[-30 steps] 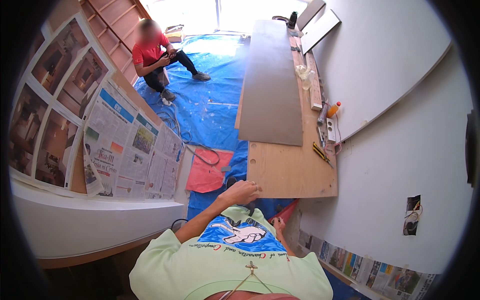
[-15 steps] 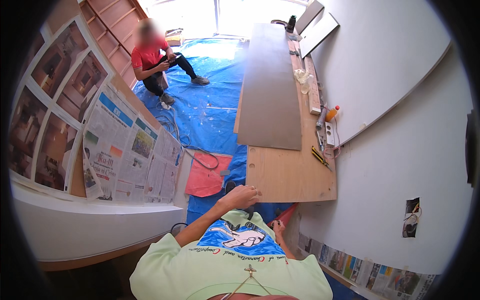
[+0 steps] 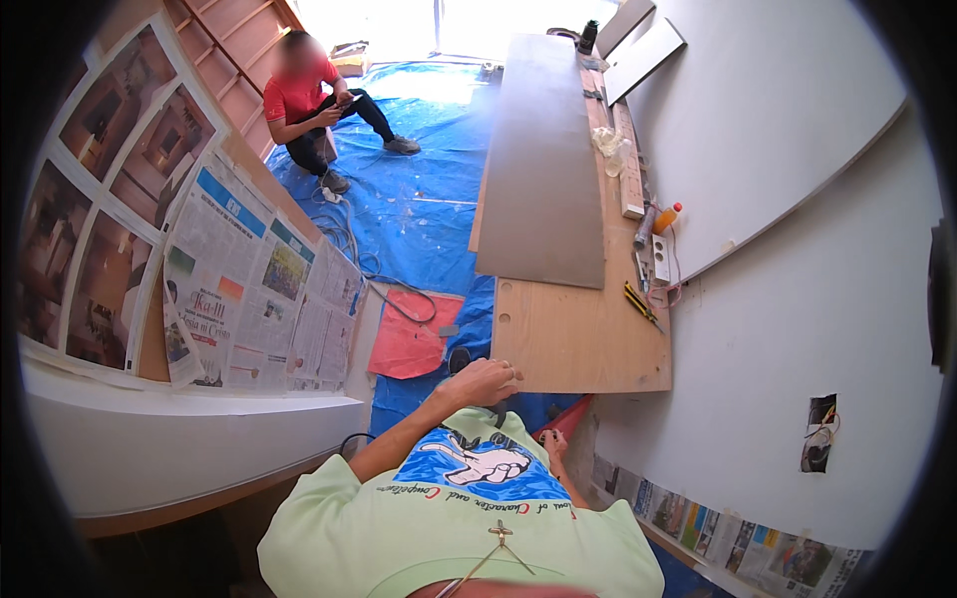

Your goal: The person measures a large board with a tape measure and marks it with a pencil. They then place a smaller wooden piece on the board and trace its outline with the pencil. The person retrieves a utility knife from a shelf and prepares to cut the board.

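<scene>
My left hand point(image 3: 485, 379) is at the near left corner of a pale wooden board point(image 3: 583, 349), fingers curled on its edge. Lower and to the right, beside my light green shirt point(image 3: 449, 513), my right hand point(image 3: 553, 444) has curled fingers around something small and dark that I cannot make out. A long grey panel point(image 3: 543, 159) lies on the wooden board. Yellow-and-black pliers point(image 3: 643, 305) lie near its right side, by a white socket strip point(image 3: 660, 257) and an orange bottle point(image 3: 666, 219).
A co-worker in red point(image 3: 299, 100) sits on blue sheeting point(image 3: 409, 229), both hands on a small object, near coiled cables point(image 3: 354, 259). Papered panels point(image 3: 244, 279) line the left. A white wall point(image 3: 758, 349) with wired opening point(image 3: 821, 434) stands right. A red sheet point(image 3: 404, 339) lies on the floor.
The view shifts slightly up and down between frames. My hands stay in about the same places, and the co-worker remains seated.
</scene>
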A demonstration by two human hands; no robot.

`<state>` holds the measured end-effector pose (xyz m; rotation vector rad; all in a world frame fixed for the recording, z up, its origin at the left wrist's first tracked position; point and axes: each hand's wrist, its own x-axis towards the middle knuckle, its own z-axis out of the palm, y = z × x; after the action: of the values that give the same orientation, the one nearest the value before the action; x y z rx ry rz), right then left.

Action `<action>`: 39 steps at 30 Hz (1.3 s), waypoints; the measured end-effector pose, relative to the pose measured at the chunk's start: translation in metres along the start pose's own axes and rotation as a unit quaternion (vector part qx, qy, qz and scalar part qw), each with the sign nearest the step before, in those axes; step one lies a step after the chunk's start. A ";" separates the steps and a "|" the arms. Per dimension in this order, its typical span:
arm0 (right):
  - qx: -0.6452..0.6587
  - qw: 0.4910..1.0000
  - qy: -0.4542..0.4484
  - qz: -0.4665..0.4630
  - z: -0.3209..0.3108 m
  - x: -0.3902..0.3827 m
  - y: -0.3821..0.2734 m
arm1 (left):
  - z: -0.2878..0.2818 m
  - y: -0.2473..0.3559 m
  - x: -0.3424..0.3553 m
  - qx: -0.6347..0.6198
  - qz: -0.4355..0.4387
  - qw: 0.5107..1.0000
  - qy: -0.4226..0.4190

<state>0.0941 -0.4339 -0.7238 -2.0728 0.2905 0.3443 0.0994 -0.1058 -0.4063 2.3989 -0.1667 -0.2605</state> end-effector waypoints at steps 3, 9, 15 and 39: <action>0.037 0.999 -0.031 0.012 -0.004 -0.005 -0.013 | 0.002 -0.002 0.001 0.007 0.000 1.000 -0.007; 0.016 0.997 -0.060 0.046 -0.017 -0.013 -0.046 | 0.001 -0.001 0.000 0.023 0.005 1.000 -0.012; 0.008 0.998 -0.057 0.032 -0.007 -0.006 -0.020 | 0.001 0.000 0.001 0.013 0.013 1.000 -0.005; 0.013 0.999 -0.033 0.002 0.000 0.000 -0.007 | -0.002 0.004 0.000 0.022 0.005 1.000 -0.008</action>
<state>0.0969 -0.4305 -0.7182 -2.0302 0.2588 0.4088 0.0993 -0.1076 -0.4027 2.4394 -0.1928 -0.2732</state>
